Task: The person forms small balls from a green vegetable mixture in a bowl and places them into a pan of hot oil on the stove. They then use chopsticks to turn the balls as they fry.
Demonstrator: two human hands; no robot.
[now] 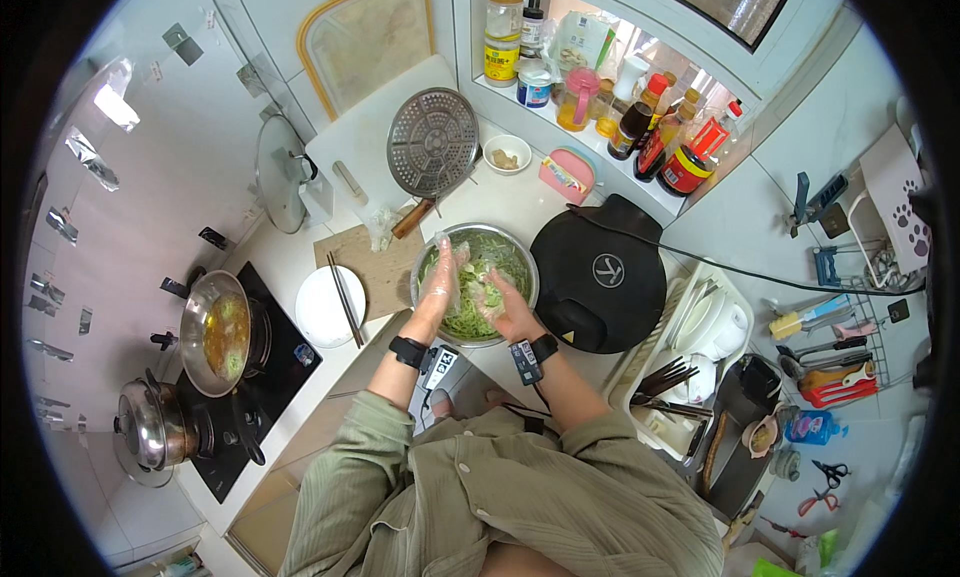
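Note:
A steel mixing bowl (534,289) on the counter holds pale green shredded vegetable (468,322). Over its left side is my left hand (441,277) in a clear plastic glove, seen edge-on with fingers stretched out and nothing visible in it. My right hand (510,305), gloved too, is over the right side with its fingers curled around a small clump of the green shreds. Both hands sit just inside the rim, apart from each other. To the left, a frying pan (197,329) on the black cooktop (286,365) holds yellowish liquid and a pale green lump.
Left of the bowl are a white plate (318,319) with chopsticks (346,302) and a wooden board (385,277). A round black appliance (600,312) stands close on the right, beside a dish rack (625,402). Behind lie a perforated strainer (432,142) and a small white bowl (507,143).

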